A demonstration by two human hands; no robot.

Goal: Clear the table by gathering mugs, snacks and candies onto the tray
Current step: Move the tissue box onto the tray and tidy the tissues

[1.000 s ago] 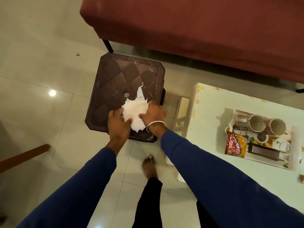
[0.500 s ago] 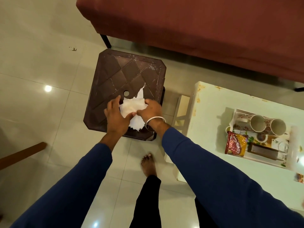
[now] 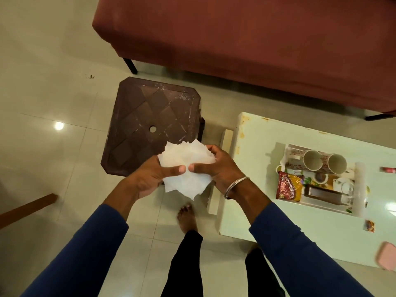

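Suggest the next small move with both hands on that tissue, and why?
Probably carry the white tissue, gripped by left hand and right hand, right toward the tray: two mugs and the snack packet already sit there.

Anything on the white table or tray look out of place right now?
Yes. Two mugs lie on their sides in the tray, mouths facing the camera. A small candy and a red wrapper sit loose on the white table, outside the tray. Both hands hold white tissue paper.
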